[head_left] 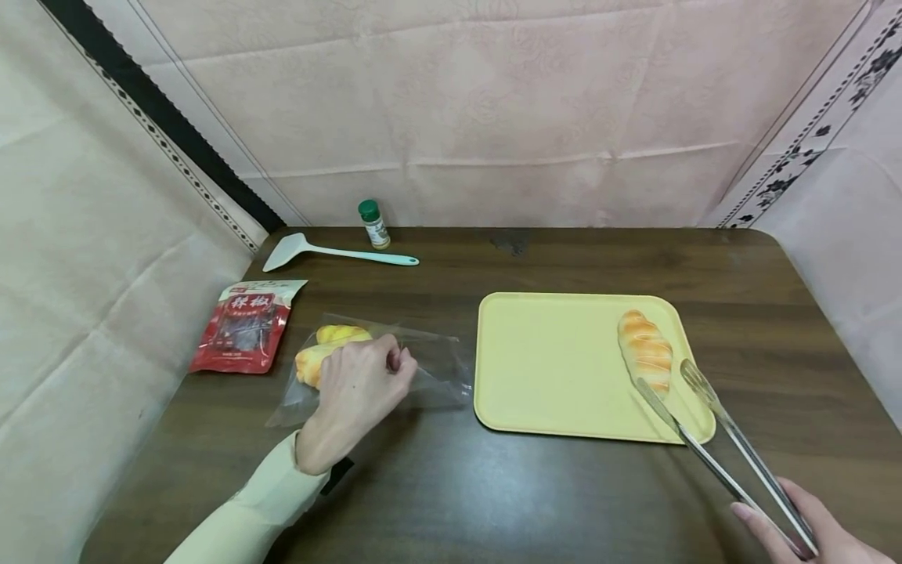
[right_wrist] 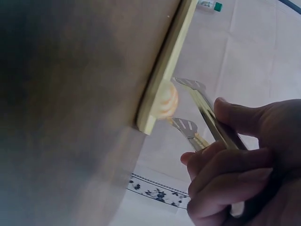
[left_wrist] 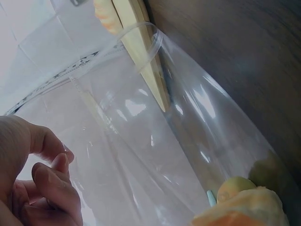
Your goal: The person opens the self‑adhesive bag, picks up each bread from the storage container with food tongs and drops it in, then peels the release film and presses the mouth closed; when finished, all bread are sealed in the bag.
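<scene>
My left hand pinches the upper side of a clear plastic bag, lifting the film, as the left wrist view shows. Inside the bag lie a golden bread roll and a yellow piece, partly hidden by the hand. My right hand grips metal tongs. Their spread tips stand on either side of a striped bread roll at the right end of a pale yellow tray. In the right wrist view the slotted tips are close to the roll.
A red food pouch lies at the table's left edge. Behind it are a pale blue spatula and a small green-capped bottle. Light cloth hangs along the back and sides of the dark wooden table.
</scene>
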Tool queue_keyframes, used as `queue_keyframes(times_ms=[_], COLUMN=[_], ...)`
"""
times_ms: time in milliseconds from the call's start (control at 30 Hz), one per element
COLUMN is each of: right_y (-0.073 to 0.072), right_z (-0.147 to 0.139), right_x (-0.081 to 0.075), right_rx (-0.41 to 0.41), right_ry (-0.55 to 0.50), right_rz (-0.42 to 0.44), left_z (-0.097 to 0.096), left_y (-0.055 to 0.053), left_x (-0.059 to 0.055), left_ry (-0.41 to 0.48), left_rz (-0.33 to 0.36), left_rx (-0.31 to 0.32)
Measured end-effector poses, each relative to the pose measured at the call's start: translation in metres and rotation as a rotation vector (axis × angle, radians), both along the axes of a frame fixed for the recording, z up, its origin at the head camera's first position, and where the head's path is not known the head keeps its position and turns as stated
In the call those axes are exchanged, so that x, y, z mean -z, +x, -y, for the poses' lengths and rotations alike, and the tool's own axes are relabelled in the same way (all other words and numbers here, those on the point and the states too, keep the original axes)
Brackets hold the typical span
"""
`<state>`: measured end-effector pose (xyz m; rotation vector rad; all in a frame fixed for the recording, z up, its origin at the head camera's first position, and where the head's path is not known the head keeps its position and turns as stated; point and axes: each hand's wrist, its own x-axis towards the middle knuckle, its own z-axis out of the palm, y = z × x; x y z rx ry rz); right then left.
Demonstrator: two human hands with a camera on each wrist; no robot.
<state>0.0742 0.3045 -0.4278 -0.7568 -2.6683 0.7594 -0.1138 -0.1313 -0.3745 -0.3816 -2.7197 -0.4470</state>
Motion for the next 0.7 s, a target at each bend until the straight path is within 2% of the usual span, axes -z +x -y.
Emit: queue_keyframes(times_ms=[100,167,200,400,600,700], right_y=[-0.002,-0.005,-0.007,-0.019,-0.031,-0.042], right_z=[0.002,0.004,0.004,-0.011,-0.027,-0.033], right_x=[0.006,0.011,0.012,0.016,0.014,0.008], right_rx=[0.024,0.026,0.012,-0.167,-0.291,-0.353], right_ry=[-0.004,0.000,0.006,0.028,0.067,0.066], right_rz=[0.024,0.013,0.034,0.265,0.338,0.414], left_z=[0.001,0.001,0.002,0.002,0.002,0.003], left_y=[0.000,0.001,0.001,0.001,0.001,0.001], left_x=[0.000,0.000,0.000,-0.001,-0.001,-0.001], left_ry=[0.003,0.005,0.007,0.009,0.014,0.018], left_rz=[0.002,0.003,0.005,0.011,0.026,0.021], left_rx=[0.003,0.002,0.002,0.000,-0.002,-0.003])
